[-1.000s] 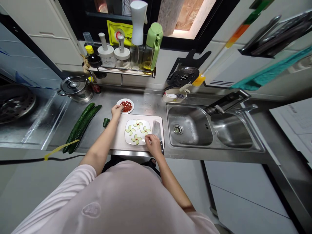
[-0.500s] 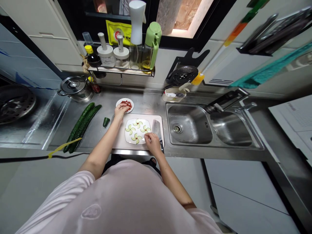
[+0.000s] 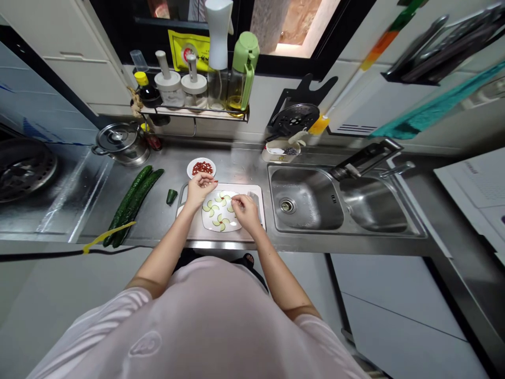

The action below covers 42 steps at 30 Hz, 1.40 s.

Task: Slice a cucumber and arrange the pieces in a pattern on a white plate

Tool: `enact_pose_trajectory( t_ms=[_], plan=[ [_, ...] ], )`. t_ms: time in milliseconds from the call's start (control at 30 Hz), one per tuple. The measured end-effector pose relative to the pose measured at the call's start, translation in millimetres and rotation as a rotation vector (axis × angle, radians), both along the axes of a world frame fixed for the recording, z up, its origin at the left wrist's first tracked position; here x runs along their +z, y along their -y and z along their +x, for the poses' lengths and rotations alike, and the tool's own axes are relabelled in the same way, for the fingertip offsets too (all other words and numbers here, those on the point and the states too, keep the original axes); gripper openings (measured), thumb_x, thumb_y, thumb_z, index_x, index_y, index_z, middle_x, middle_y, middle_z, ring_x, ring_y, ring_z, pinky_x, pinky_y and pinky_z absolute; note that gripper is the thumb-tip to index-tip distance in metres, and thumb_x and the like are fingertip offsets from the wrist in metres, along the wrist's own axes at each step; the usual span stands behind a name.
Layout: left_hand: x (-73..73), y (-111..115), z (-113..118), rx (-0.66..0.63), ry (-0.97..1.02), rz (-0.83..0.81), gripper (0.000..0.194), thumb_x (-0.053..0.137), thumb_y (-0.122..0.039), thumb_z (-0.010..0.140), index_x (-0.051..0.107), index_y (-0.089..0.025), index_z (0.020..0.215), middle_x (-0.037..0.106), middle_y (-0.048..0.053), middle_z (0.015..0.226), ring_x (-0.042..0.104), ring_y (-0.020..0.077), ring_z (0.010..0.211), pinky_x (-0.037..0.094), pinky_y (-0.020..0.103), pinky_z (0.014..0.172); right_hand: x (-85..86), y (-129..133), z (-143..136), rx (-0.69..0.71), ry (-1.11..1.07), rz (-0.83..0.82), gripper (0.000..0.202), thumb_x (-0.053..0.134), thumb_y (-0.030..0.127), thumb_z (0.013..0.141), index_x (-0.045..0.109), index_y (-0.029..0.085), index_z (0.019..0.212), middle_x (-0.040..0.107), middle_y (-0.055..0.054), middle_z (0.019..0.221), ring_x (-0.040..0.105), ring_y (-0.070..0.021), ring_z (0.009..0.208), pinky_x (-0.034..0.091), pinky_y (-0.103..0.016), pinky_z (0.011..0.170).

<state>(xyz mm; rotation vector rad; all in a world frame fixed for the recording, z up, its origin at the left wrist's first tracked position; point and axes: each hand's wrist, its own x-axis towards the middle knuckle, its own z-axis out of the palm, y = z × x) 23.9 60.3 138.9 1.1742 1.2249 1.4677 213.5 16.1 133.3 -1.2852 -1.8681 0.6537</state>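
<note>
My left hand [image 3: 199, 189] is over the upper left of the square white plate [image 3: 206, 223], its thumb and fingertips pinched on a small red piece [image 3: 215, 181]. Pale green slices [image 3: 210, 208] lie on the plate in several pinwheels with red bits at their centres. At the plate's right side is my right hand [image 3: 243, 208], fingers pinched together; anything between them is too small to name. Behind the left hand a small round plate [image 3: 190, 169] holds chopped red pieces [image 3: 202, 168]. The plate of slices rests on a cutting board [image 3: 193, 231]. A knife blade [image 3: 253, 197] is partly hidden by my right hand.
Two cucumbers [image 3: 132, 205] and a dark green stub [image 3: 171, 197] lie on the steel counter to the left. Behind them stands a lidded pot [image 3: 120, 142]. A double sink [image 3: 307, 202] is on the right. Bottles and jars fill a wall rack [image 3: 193, 111].
My left hand has moved from the round plate toward the square plate, with a red piece in its fingertips. My right hand has moved up along the square plate's right side.
</note>
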Motion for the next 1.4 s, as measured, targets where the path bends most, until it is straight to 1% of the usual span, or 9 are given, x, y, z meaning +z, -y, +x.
enact_pose_trajectory(
  t_ms=[133, 233, 300, 400, 633, 867, 1067, 1233, 1400],
  plan=[
    [14.2, 12, 6, -0.025, -0.033, -0.007, 0.031, 0.076, -0.027, 0.059, 0.060, -0.018, 0.083, 0.064, 0.002, 0.076, 0.059, 0.0112, 0.069, 0.044, 0.023, 0.062, 24.3, -16, -3, 0.006, -0.027, 0.032, 0.016, 0.047, 0.029, 0.087, 0.060, 0.020, 0.090, 0.060, -0.003, 0.081, 0.053, -0.0168, 0.077, 0.041, -0.030, 0.074],
    [23.5, 17, 9, -0.046, -0.058, 0.001, 0.031, 0.076, -0.026, 0.060, 0.061, -0.018, 0.086, 0.064, 0.001, 0.076, 0.057, 0.0103, 0.065, 0.042, 0.022, 0.060, 39.7, -24, -6, 0.041, -0.027, 0.068, 0.016, 0.048, 0.030, 0.088, 0.060, 0.021, 0.090, 0.059, -0.003, 0.083, 0.052, -0.0169, 0.081, 0.041, -0.030, 0.076],
    [28.1, 20, 10, -0.052, -0.070, 0.015, 0.031, 0.075, -0.026, 0.060, 0.061, -0.019, 0.086, 0.064, 0.001, 0.076, 0.056, 0.0098, 0.064, 0.041, 0.022, 0.059, 46.8, -26, -8, 0.074, -0.023, 0.092, 0.015, 0.048, 0.030, 0.088, 0.060, 0.021, 0.088, 0.059, -0.002, 0.084, 0.052, -0.0167, 0.082, 0.040, -0.030, 0.077],
    [32.6, 23, 10, -0.051, -0.092, 0.042, 0.029, 0.074, -0.025, 0.062, 0.060, -0.019, 0.087, 0.064, 0.002, 0.077, 0.056, 0.0100, 0.066, 0.041, 0.022, 0.059, 52.5, -27, -11, 0.114, -0.015, 0.110, 0.015, 0.048, 0.030, 0.089, 0.059, 0.021, 0.087, 0.058, -0.002, 0.085, 0.051, -0.0165, 0.084, 0.040, -0.030, 0.078],
    [39.9, 31, 9, -0.048, -0.206, 0.068, 0.025, 0.072, -0.026, 0.064, 0.062, -0.019, 0.085, 0.063, 0.000, 0.075, 0.052, 0.0093, 0.060, 0.038, 0.022, 0.056, 56.4, -27, -15, 0.164, 0.001, 0.128, 0.014, 0.050, 0.032, 0.088, 0.060, 0.022, 0.089, 0.057, -0.003, 0.088, 0.050, -0.0176, 0.088, 0.039, -0.032, 0.080],
    [44.6, 36, 8, -0.074, -0.234, 0.051, 0.025, 0.073, -0.024, 0.063, 0.064, -0.020, 0.086, 0.064, 0.000, 0.074, 0.053, 0.0103, 0.061, 0.038, 0.023, 0.057, 55.8, -27, -14, 0.210, 0.023, 0.132, 0.014, 0.048, 0.029, 0.089, 0.059, 0.022, 0.086, 0.055, -0.002, 0.089, 0.049, -0.0180, 0.089, 0.037, -0.032, 0.083],
    [43.1, 38, 5, -0.107, -0.260, 0.063, 0.024, 0.071, -0.024, 0.065, 0.063, -0.019, 0.087, 0.065, 0.001, 0.076, 0.055, 0.0102, 0.063, 0.038, 0.023, 0.058, 52.8, -24, -15, 0.234, 0.039, 0.105, 0.015, 0.046, 0.029, 0.090, 0.058, 0.021, 0.084, 0.056, -0.003, 0.089, 0.049, -0.0185, 0.089, 0.036, -0.034, 0.084],
    [41.3, 38, 3, -0.132, -0.164, 0.014, 0.031, 0.074, -0.025, 0.062, 0.063, -0.020, 0.090, 0.065, 0.002, 0.077, 0.058, 0.0119, 0.067, 0.039, 0.023, 0.060, 52.5, -23, -16, 0.230, 0.030, 0.097, 0.015, 0.045, 0.028, 0.090, 0.055, 0.021, 0.082, 0.056, -0.002, 0.086, 0.049, -0.0172, 0.085, 0.037, -0.032, 0.083],
    [34.3, 36, -1, -0.152, -0.129, -0.007, 0.028, 0.071, -0.026, 0.067, 0.061, -0.019, 0.093, 0.063, 0.001, 0.073, 0.058, 0.0107, 0.067, 0.038, 0.021, 0.059, 46.6, -24, -20, 0.235, 0.006, 0.089, 0.014, 0.045, 0.026, 0.089, 0.054, 0.021, 0.080, 0.056, -0.002, 0.083, 0.050, -0.0166, 0.083, 0.038, -0.030, 0.080]
  ],
)
